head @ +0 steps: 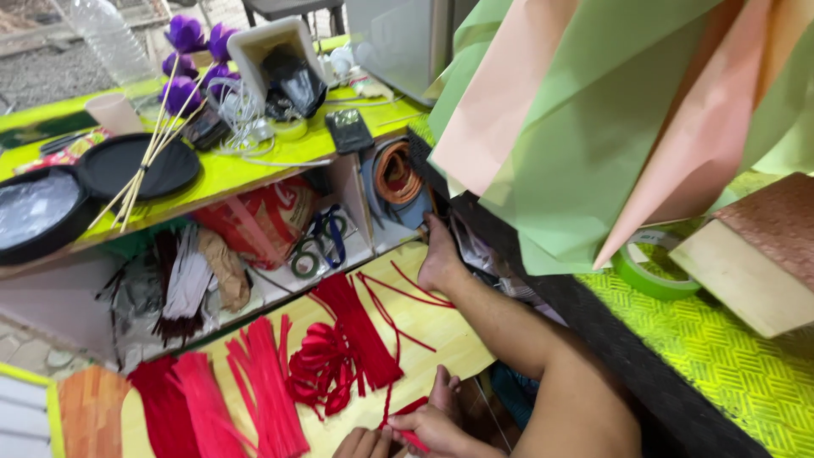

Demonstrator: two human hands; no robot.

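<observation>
my right hand (437,431) pinches a red strip (413,438) at the near edge of the yellow board (424,326). my left hand (363,443) sits just beside it, fingers curled; i cannot tell whether it grips anything. on the board, beyond my hands, lie a coil of red ribbon (320,366) and a bundle of cut red strips (360,326); more red stacks (263,386) lie to the left of the coil. judged from this, many strips are already cut and sorted, while the coil remains unprocessed.

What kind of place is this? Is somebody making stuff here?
Probably a craft workshop. Red paper strips lie in piles, purple paper flowers on sticks rest on the green table, and green tape sits near hanging coloured paper sheets.
</observation>
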